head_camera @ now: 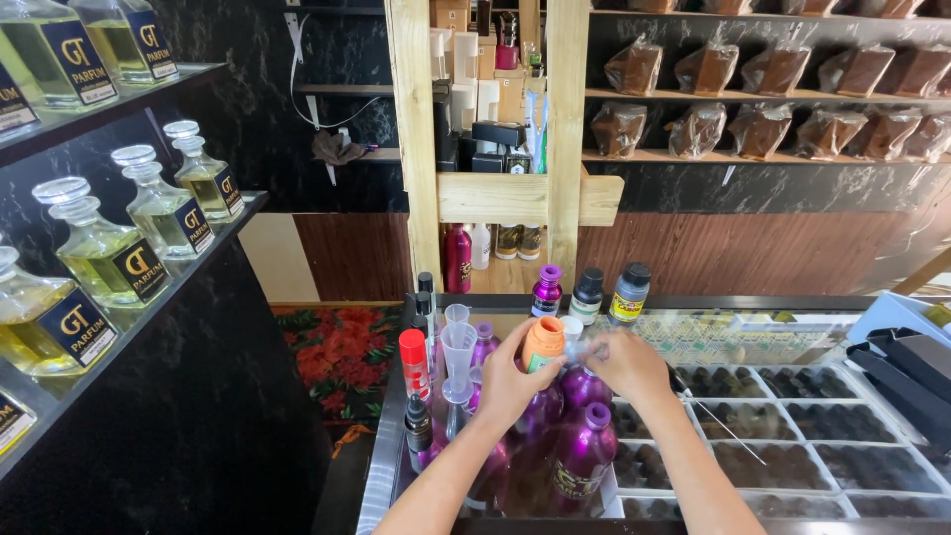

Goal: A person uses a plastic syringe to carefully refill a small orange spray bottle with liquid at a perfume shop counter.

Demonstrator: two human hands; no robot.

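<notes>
While closed: left hand (510, 381) round orange bottle (543, 342)

Glass-topped display counter (396, 446) w/ metal edge carries the lot. On its back edge, 3 small bottles (588, 293) in a row: purple, dark, grey. Just left of them a clear funnel (458, 352) in a stand, then a red-capped spray can (414, 363). In front of the row, purple metal bottles (582, 448) clustered. Right of them, a black tray (906, 372)
</notes>
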